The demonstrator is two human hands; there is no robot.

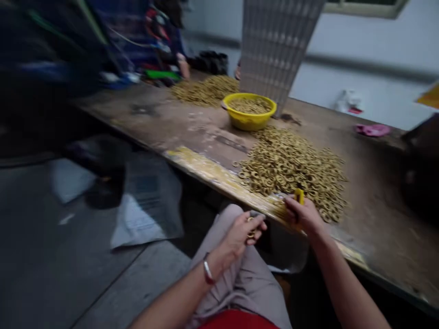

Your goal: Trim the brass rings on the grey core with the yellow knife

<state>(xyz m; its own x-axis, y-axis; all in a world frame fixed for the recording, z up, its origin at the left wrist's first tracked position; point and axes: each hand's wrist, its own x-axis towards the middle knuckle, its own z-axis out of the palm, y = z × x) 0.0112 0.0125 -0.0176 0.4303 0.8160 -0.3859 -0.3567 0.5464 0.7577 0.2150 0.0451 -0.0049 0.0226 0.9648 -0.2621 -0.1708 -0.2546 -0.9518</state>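
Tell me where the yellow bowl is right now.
The yellow bowl stands on the table, just right of centre in the upper half of the head view, between the near ring pile and the far pile.

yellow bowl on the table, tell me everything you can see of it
The yellow bowl is round and wide-mouthed, with a broad rim, and looks like plastic. It sits upright on the brown worktable, filled nearly to the rim with small brass-coloured rings. A loose ring pile spreads from beside its base. Blur hides any markings.
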